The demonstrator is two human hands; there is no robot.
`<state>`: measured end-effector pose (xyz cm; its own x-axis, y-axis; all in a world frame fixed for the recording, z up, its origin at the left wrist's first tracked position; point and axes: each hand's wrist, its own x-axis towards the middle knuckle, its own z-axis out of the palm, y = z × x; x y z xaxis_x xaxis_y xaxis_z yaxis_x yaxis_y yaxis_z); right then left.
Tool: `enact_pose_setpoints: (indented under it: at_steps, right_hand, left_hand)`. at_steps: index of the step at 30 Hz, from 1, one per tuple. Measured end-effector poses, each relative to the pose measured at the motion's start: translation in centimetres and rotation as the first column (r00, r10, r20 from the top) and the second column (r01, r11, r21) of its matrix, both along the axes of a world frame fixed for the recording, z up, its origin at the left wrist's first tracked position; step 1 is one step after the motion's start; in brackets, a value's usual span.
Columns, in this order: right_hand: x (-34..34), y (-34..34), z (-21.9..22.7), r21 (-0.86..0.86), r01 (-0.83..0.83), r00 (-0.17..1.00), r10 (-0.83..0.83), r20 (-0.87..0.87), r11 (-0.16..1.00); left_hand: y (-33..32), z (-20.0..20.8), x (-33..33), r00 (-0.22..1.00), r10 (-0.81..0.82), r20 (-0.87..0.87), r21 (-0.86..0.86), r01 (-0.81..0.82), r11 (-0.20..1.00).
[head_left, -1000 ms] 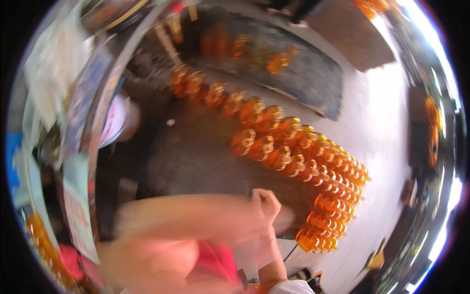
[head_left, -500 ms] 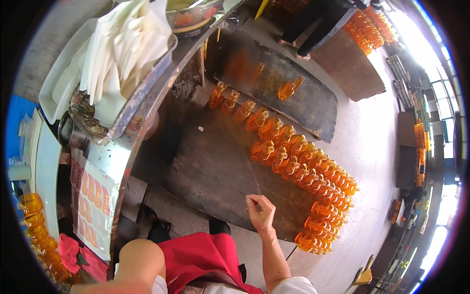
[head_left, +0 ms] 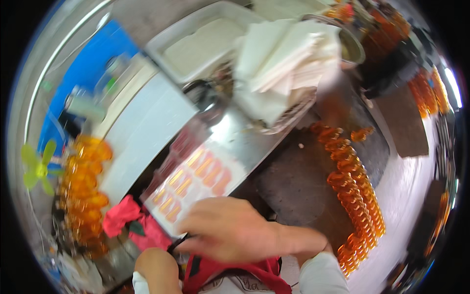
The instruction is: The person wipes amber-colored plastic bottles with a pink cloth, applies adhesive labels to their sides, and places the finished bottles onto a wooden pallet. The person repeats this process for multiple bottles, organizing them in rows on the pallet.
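Observation:
My right hand [head_left: 230, 229], smeared by motion, is over the near edge of a sheet of pink-and-gold stickers [head_left: 208, 171]. Blur hides whether its fingers hold anything. A dark thin thing shows beside its fingertips, too blurred to name. Of my left side only the bent bare arm [head_left: 157, 267] shows, low in the picture; the left hand itself is out of sight. Pink-red cloth or plastic [head_left: 122, 215] with a dark green bit lies left of the sticker sheet. My red apron [head_left: 264, 269] is below the right hand.
Amber translucent pieces [head_left: 350, 191] stand in rows on a dark board at right; more amber pieces [head_left: 85, 191] are at left. Crumpled white sheets [head_left: 284, 63] lie by a white tray [head_left: 171, 44] on the metal counter [head_left: 240, 132]. A small green fan [head_left: 39, 165] is far left.
The view has swung left toward the counter. My right hand has moved from above the dark board across to the sticker sheet.

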<state>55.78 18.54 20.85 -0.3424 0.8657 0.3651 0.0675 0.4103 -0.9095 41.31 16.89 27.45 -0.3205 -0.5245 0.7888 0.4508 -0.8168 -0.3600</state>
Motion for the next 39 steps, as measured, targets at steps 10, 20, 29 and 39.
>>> enact_pose_setpoints:
  at_steps: [10,20,29,39]
  right_hand:
    - [-22.2,2.2,9.2,-0.165,-0.727,0.634,0.559,-0.533,0.667]
    - [-31.3,19.8,-0.1,-0.05,-0.12,0.992,0.121,0.029,0.992]
    - [-43.8,28.8,-8.4,-0.21,-0.278,0.958,0.254,-0.133,0.937]
    - [-48.6,26.3,-5.4,0.184,-0.303,0.871,0.193,0.451,0.935]
  left_hand:
    - [-4.0,-7.8,-25.8,0.619,0.637,-0.459,-0.414,-0.784,0.463]
    - [5.2,-12.6,-37.8,0.633,0.678,-0.374,-0.916,-0.367,-0.162]
    - [10.8,-14.9,-43.8,0.854,0.52,0.012,-0.982,0.107,-0.153]
    - [15.1,-9.8,-47.6,0.827,0.531,-0.186,-0.828,0.159,-0.538]
